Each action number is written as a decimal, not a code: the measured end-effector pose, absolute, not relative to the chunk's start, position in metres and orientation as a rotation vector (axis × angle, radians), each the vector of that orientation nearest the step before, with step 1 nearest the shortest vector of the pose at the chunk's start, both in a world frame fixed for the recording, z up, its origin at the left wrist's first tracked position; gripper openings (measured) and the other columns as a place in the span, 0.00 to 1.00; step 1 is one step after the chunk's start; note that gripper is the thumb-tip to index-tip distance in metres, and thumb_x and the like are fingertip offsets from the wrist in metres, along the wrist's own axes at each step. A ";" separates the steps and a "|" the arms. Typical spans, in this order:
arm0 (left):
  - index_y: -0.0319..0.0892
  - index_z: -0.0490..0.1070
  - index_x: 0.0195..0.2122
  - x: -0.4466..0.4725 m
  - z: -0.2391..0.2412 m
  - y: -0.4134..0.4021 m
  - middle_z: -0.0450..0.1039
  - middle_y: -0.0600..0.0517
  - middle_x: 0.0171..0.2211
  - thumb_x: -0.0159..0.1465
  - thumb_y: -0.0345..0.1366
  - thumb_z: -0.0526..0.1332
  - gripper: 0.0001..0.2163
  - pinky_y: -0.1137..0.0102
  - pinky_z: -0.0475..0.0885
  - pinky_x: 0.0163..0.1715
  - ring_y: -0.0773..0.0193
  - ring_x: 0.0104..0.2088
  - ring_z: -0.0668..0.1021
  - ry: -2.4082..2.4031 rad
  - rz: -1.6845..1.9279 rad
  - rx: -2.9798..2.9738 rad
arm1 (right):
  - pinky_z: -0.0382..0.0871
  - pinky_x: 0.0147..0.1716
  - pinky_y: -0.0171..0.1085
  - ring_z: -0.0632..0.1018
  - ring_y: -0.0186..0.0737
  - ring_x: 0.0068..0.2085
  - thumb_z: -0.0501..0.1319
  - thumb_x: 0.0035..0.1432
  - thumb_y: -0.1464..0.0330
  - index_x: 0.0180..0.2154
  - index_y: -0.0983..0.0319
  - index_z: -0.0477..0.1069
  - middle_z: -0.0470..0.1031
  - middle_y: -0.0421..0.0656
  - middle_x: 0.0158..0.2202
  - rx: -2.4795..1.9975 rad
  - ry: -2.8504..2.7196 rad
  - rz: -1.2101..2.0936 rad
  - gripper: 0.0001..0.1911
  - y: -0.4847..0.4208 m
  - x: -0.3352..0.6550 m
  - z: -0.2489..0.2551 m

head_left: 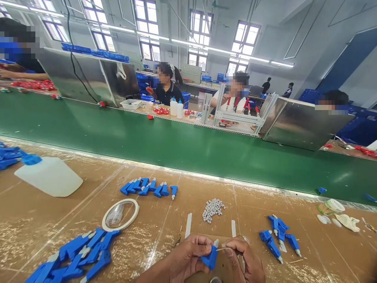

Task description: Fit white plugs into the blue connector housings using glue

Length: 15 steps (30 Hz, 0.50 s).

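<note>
Near the bottom middle, my left hand (190, 257) is closed around a blue plastic part (209, 259) with a pale tip pointing up. My right hand (244, 257) pinches a thin wooden stick (220, 249), its end against or very close to the blue part's upper side. Just beyond my hands lies a pile of small grey pieces (213, 210), between two strips of white tape (188, 225) on the cardboard. Similar blue parts with pale tips (278, 230) lie to the right. My fingers partly hide the held part.
More blue parts lie in a row (149, 186) and in a heap (78, 253) at left. A tape roll (137, 212) and a large plastic bottle (50, 177) stand or lie nearby. Beyond runs a green conveyor belt (176, 137), with co-workers and a metal frame fixture (238, 118) across it.
</note>
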<state>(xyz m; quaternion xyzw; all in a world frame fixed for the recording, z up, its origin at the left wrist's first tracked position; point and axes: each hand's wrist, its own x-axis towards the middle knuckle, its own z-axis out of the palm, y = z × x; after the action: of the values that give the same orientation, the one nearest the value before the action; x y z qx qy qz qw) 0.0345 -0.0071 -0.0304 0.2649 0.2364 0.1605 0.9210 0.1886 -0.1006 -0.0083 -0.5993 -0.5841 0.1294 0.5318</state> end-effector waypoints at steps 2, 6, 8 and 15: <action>0.34 0.77 0.25 0.034 -0.028 -0.007 0.72 0.51 0.20 0.45 0.43 0.77 0.17 0.77 0.67 0.21 0.71 0.20 0.72 0.493 0.331 0.542 | 0.73 0.32 0.33 0.80 0.39 0.31 0.57 0.70 0.60 0.36 0.55 0.75 0.79 0.40 0.29 -1.425 -1.463 0.295 0.12 -0.100 0.192 -0.007; 0.34 0.76 0.24 0.034 -0.027 -0.008 0.71 0.52 0.20 0.46 0.42 0.77 0.16 0.77 0.67 0.21 0.72 0.19 0.71 0.487 0.326 0.541 | 0.74 0.30 0.33 0.80 0.39 0.29 0.56 0.70 0.62 0.36 0.56 0.74 0.79 0.40 0.29 -1.475 -1.529 0.299 0.11 -0.102 0.199 -0.008; 0.34 0.76 0.24 0.034 -0.027 -0.009 0.71 0.51 0.20 0.46 0.42 0.77 0.16 0.77 0.66 0.21 0.72 0.19 0.71 0.488 0.324 0.547 | 0.74 0.29 0.33 0.80 0.39 0.29 0.55 0.70 0.64 0.36 0.56 0.73 0.78 0.40 0.29 -1.484 -1.555 0.307 0.10 -0.103 0.200 -0.009; 0.34 0.77 0.26 0.033 -0.030 -0.008 0.72 0.51 0.21 0.47 0.41 0.77 0.15 0.76 0.68 0.22 0.71 0.20 0.72 0.505 0.319 0.558 | 0.73 0.28 0.33 0.77 0.39 0.27 0.56 0.69 0.64 0.36 0.56 0.74 0.77 0.40 0.27 -1.454 -1.546 0.359 0.10 -0.102 0.198 -0.009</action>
<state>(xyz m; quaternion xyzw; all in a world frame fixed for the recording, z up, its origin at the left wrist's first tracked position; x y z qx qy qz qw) 0.0333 -0.0082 -0.0304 0.2711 0.2457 0.1550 0.9177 0.1982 -0.1024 -0.0093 -0.5947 -0.6321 0.1470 0.4745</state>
